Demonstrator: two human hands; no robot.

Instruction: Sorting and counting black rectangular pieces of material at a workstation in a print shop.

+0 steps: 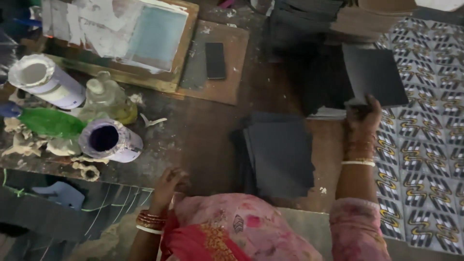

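Note:
My right hand (363,116) is stretched out to the right and grips a dark square sheet (374,75) by its lower edge, lifted above a black pile (325,87). A second stack of dark sheets (280,154) lies on the brown worktop in front of me. My left hand (169,186) rests with curled fingers on the near edge of the worktop (203,130), holding nothing. Both wrists wear bangles, and the sleeves are pink.
A wooden-framed printing screen (130,38) and a board with a black phone (215,60) lie at the back. Two paint tubs (108,140), a glass bottle (104,99) and a green item (48,121) crowd the left. Patterned tiles (425,145) cover the right side.

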